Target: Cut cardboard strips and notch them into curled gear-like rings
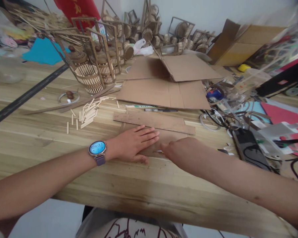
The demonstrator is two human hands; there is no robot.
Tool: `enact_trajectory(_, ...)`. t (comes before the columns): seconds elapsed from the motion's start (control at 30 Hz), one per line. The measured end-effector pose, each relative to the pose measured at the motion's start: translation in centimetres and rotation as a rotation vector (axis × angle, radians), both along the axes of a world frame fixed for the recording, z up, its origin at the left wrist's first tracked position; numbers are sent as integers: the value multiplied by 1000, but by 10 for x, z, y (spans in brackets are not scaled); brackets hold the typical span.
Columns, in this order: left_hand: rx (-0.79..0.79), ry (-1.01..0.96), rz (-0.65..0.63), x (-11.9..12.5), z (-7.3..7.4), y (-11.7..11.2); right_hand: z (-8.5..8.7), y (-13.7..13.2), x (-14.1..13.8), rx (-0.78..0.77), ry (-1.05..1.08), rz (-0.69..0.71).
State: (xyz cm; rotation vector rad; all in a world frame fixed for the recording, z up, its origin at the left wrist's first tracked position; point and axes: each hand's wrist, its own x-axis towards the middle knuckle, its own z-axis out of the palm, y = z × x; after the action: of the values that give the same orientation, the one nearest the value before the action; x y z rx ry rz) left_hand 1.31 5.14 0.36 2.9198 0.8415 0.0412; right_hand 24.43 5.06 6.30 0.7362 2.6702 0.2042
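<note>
My left hand (136, 142) lies flat with its fingers spread, pressing on a small cardboard piece (151, 150) near the table's front. Close by, my right hand (177, 148) is closed at the right side of this piece. A thin pale tip shows beside its fingers, but the hand hides most of what it holds. A narrow cardboard strip (159, 123) lies along the far side of the piece, just beyond my left fingertips.
Small wooden sticks (89, 114) lie loose at left, near woven lantern-like baskets (89, 77). Behind the strip are a pen (161, 110) and large cardboard sheets (161, 92). A phone (249, 148), cables and coloured paper clutter the right. A black bar (29, 94) crosses the left.
</note>
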Motion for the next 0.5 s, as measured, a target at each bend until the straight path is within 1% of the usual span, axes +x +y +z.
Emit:
enact_trajectory(0.17,16,-34,-9,-1,-2,0,-2,1,-1,-19,9,-14)
enact_trajectory(0.33,10,-37,-12,-1,0,0,2,1,-6,-30,-32,-27)
enact_trajectory(0.5,0,-44,-7,-1,1,-1,2,0,-5,-28,-29,16)
